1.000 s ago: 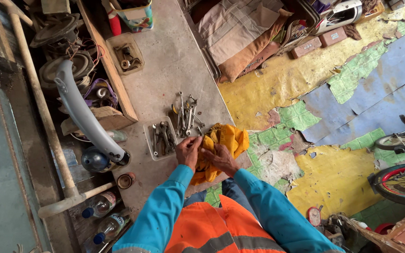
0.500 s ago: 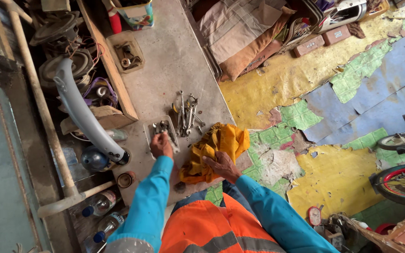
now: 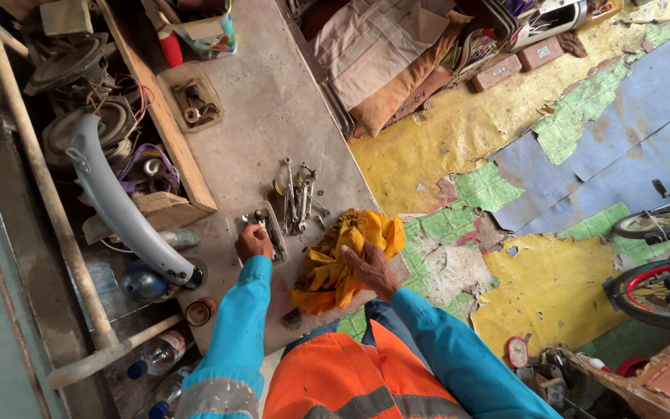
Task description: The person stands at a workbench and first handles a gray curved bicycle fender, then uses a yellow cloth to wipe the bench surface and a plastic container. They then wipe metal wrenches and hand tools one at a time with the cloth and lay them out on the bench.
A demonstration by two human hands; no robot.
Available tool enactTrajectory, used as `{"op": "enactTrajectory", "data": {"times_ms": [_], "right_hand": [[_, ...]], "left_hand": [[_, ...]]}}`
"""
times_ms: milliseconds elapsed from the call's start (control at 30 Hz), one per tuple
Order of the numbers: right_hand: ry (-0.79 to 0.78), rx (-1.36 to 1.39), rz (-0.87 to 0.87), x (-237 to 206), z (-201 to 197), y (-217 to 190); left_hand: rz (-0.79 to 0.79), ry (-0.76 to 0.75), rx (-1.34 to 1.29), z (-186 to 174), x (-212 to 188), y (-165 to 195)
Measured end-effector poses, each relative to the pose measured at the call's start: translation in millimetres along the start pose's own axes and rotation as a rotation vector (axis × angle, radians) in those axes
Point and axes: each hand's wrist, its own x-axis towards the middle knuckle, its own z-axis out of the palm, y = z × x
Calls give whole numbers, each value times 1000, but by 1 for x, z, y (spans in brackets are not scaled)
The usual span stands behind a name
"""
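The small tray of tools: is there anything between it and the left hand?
Nothing visible. The left hand is already at the near edge of the tray, fingers on or over the tools inside. The right hand rests apart, on the yellow cloth.

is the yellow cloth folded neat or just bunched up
Bunched up. The crumpled yellow cloth lies in a loose, wrinkled heap on the grey concrete slab, with the right hand resting on it.

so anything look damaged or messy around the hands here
Yes: the floor covering right of the yellow cloth is torn and peeling in patches. Wrenches lie scattered loose on the slab beyond the left hand; the right hand rests on the cloth.
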Motion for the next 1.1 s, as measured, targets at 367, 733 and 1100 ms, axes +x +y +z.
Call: {"op": "enactTrajectory", "data": {"times_ms": [367,733,1100], "right_hand": [[-46,350,-11,14,-7,0],[-11,47,-65,12,-20,-11],[1,43,-87,27,-3,-22]], "left_hand": [[198,-249,155,33,-20,35],[141,-393,389,59,-5,47],[-203,-490,-320,33,-14,43]]}}
